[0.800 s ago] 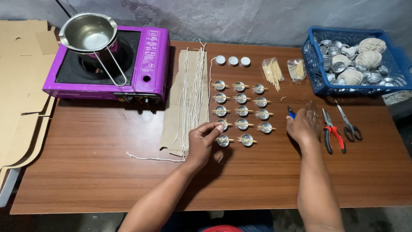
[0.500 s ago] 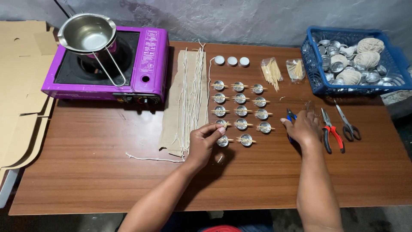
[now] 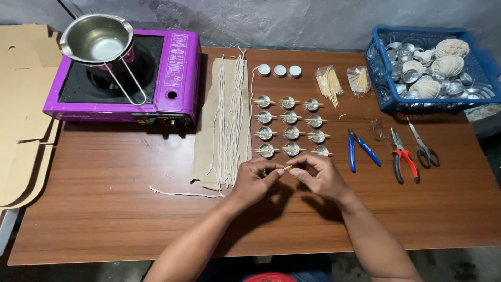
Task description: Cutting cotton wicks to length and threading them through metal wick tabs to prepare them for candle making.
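My left hand (image 3: 254,181) and my right hand (image 3: 319,176) meet fingertip to fingertip at the middle of the wooden table (image 3: 104,209). Together they pinch a small wooden stick (image 3: 287,168). Just beyond the fingers stands a grid of small metal cups (image 3: 291,132), each with sticks laid across its rim. What lies under the hands is hidden. Blue-handled cutters (image 3: 361,149) lie to the right of my right hand, untouched.
A purple portable stove (image 3: 175,78) carrying a steel pot (image 3: 96,39) stands at the back left. White wicks on a cardboard strip (image 3: 224,120) lie left of the cups. At the right are red pliers (image 3: 405,163), scissors (image 3: 425,150) and a blue basket (image 3: 389,102).
My right hand has moved left, away from the blue cutters, and joined my left hand. Both hands now cover the nearest row of cups.
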